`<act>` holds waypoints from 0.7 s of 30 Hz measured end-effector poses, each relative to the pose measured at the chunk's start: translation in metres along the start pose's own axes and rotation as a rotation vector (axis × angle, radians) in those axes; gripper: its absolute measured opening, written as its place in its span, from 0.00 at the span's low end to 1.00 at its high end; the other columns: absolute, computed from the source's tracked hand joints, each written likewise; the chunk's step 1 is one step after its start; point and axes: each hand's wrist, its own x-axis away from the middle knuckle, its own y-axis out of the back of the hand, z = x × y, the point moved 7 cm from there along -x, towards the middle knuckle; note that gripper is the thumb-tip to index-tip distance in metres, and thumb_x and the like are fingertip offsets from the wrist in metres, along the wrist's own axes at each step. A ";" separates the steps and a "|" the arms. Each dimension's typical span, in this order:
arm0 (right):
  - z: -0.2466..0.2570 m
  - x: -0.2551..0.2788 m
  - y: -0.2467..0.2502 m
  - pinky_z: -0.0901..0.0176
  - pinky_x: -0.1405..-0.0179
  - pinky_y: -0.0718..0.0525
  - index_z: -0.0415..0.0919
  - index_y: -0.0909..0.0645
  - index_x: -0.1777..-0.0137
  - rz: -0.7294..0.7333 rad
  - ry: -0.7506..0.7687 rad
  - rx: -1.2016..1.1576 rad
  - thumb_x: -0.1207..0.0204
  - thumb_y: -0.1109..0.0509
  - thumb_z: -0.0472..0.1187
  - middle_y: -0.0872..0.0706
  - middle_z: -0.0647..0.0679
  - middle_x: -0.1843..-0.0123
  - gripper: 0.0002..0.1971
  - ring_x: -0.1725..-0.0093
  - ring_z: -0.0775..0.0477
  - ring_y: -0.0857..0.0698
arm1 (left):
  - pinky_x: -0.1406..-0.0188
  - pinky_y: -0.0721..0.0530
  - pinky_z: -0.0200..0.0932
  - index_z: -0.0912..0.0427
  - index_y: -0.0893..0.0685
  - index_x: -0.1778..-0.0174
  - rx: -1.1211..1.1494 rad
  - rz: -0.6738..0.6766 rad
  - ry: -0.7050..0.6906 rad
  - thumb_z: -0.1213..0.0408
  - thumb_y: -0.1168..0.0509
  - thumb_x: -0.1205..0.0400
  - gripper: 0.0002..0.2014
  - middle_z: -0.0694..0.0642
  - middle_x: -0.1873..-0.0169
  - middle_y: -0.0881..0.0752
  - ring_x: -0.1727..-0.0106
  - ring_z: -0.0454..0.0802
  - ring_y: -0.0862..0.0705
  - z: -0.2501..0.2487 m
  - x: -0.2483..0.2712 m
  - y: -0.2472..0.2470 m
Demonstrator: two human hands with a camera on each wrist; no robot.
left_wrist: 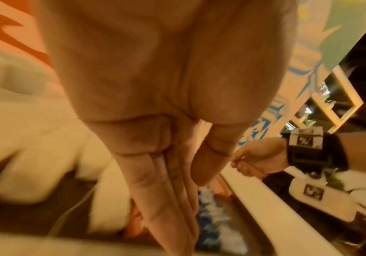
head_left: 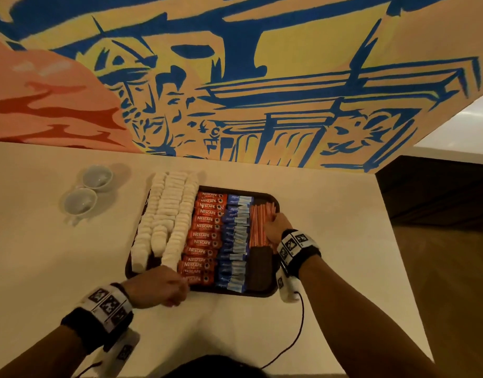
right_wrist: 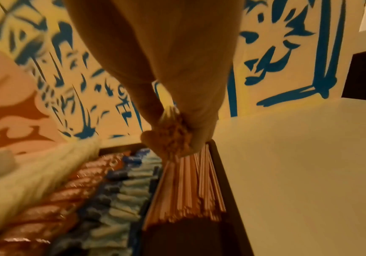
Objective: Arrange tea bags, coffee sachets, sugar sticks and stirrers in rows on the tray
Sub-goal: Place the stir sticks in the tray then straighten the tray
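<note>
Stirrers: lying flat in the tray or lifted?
Partly lifted. The right hand grips the far ends of the stirrers; their near ends rest in the tray, fanned along its right edge beside the sugar sticks.

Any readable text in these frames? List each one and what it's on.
"NESCAFE": white lettering on the red coffee sachets in the dark brown tray.
Smaller line under that brand name: too small to read.
Blue sugar sticks: print too small to read.
Black-and-white wristband markers: coded patterns, no words.
Both wrist views: too blurred to read.
</note>
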 end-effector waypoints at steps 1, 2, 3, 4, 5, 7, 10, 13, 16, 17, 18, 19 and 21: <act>-0.012 -0.015 -0.002 0.50 0.53 0.15 0.33 0.21 0.43 -0.034 -0.047 0.034 0.17 0.34 0.39 0.13 0.38 0.48 0.10 0.51 0.38 0.15 | 0.53 0.12 0.38 0.65 0.11 0.47 -0.036 -0.016 0.051 0.67 0.38 0.12 0.10 0.59 0.53 0.09 0.59 0.43 0.11 0.022 0.000 0.002; -0.021 -0.028 -0.006 0.47 0.50 0.13 0.32 0.21 0.38 -0.066 -0.079 0.058 0.20 0.33 0.43 0.13 0.35 0.43 0.16 0.48 0.35 0.14 | 0.57 0.13 0.38 0.65 0.11 0.50 -0.052 -0.055 0.112 0.66 0.38 0.11 0.11 0.58 0.56 0.09 0.62 0.43 0.13 0.045 -0.001 0.007; -0.028 -0.040 -0.008 0.46 0.47 0.14 0.33 0.21 0.36 -0.098 -0.098 0.078 0.21 0.32 0.46 0.13 0.34 0.40 0.20 0.45 0.34 0.13 | 0.59 0.13 0.41 0.62 0.12 0.53 -0.060 -0.115 0.176 0.64 0.38 0.11 0.11 0.58 0.58 0.09 0.64 0.44 0.13 0.066 -0.002 0.013; -0.032 -0.050 -0.009 0.46 0.46 0.14 0.35 0.21 0.36 -0.132 -0.103 0.101 0.21 0.32 0.49 0.13 0.34 0.39 0.20 0.44 0.33 0.13 | 0.58 0.12 0.45 0.60 0.12 0.55 -0.072 -0.206 0.230 0.64 0.37 0.12 0.10 0.57 0.60 0.09 0.65 0.47 0.13 0.087 -0.003 0.021; -0.033 -0.060 -0.012 0.46 0.44 0.14 0.35 0.21 0.37 -0.150 -0.103 0.124 0.20 0.33 0.49 0.14 0.34 0.37 0.19 0.42 0.33 0.13 | 0.58 0.12 0.48 0.59 0.13 0.55 -0.093 -0.318 0.280 0.63 0.35 0.13 0.08 0.57 0.61 0.10 0.64 0.49 0.13 0.103 -0.002 0.032; -0.030 -0.066 -0.013 0.46 0.38 0.16 0.35 0.22 0.37 -0.174 -0.108 0.192 0.15 0.36 0.45 0.16 0.33 0.31 0.14 0.35 0.33 0.15 | 0.56 0.16 0.51 0.58 0.17 0.54 -0.131 -0.559 0.362 0.59 0.33 0.15 0.06 0.59 0.59 0.12 0.60 0.55 0.15 0.122 0.004 0.053; -0.033 -0.078 -0.020 0.48 0.27 0.22 0.33 0.31 0.19 -0.161 -0.117 0.357 0.11 0.39 0.42 0.24 0.35 0.22 0.23 0.26 0.34 0.22 | 0.57 0.24 0.51 0.58 0.23 0.50 -0.050 -0.755 0.469 0.56 0.32 0.16 0.10 0.61 0.57 0.17 0.58 0.62 0.20 0.138 0.013 0.072; -0.033 -0.082 -0.023 0.45 0.26 0.23 0.34 0.32 0.18 -0.201 -0.090 0.478 0.12 0.36 0.45 0.24 0.36 0.21 0.26 0.25 0.34 0.22 | 0.54 0.23 0.53 0.58 0.25 0.44 0.056 -0.784 0.485 0.55 0.32 0.16 0.13 0.61 0.54 0.18 0.55 0.63 0.19 0.151 0.007 0.079; -0.034 -0.087 -0.023 0.42 0.27 0.22 0.34 0.32 0.20 -0.235 -0.106 0.476 0.13 0.34 0.48 0.23 0.34 0.23 0.27 0.26 0.31 0.22 | 0.52 0.23 0.52 0.56 0.24 0.41 0.100 -0.764 0.432 0.59 0.32 0.16 0.11 0.61 0.51 0.17 0.53 0.62 0.19 0.156 -0.002 0.081; -0.034 -0.088 -0.023 0.42 0.27 0.24 0.34 0.33 0.19 -0.236 -0.110 0.493 0.13 0.33 0.48 0.24 0.34 0.23 0.28 0.26 0.31 0.23 | 0.52 0.24 0.52 0.55 0.23 0.41 0.091 -0.757 0.425 0.60 0.33 0.16 0.10 0.61 0.50 0.17 0.53 0.61 0.20 0.156 -0.004 0.082; -0.033 -0.089 -0.022 0.41 0.27 0.24 0.34 0.34 0.19 -0.235 -0.108 0.504 0.14 0.32 0.48 0.24 0.34 0.23 0.29 0.25 0.31 0.23 | 0.51 0.25 0.51 0.54 0.22 0.41 0.079 -0.756 0.417 0.61 0.34 0.16 0.09 0.60 0.50 0.17 0.52 0.61 0.21 0.158 -0.006 0.084; -0.033 -0.089 -0.021 0.41 0.27 0.24 0.34 0.33 0.19 -0.241 -0.101 0.506 0.15 0.31 0.48 0.24 0.34 0.23 0.29 0.26 0.30 0.23 | 0.51 0.25 0.51 0.55 0.21 0.41 0.068 -0.759 0.407 0.62 0.35 0.15 0.09 0.61 0.49 0.16 0.52 0.60 0.21 0.159 -0.008 0.087; -0.032 -0.089 -0.020 0.41 0.29 0.23 0.35 0.30 0.22 -0.248 -0.077 0.514 0.17 0.28 0.50 0.22 0.34 0.25 0.30 0.28 0.30 0.22 | 0.49 0.25 0.51 0.56 0.19 0.39 0.065 -0.770 0.386 0.63 0.36 0.16 0.10 0.62 0.47 0.13 0.51 0.60 0.20 0.160 -0.013 0.090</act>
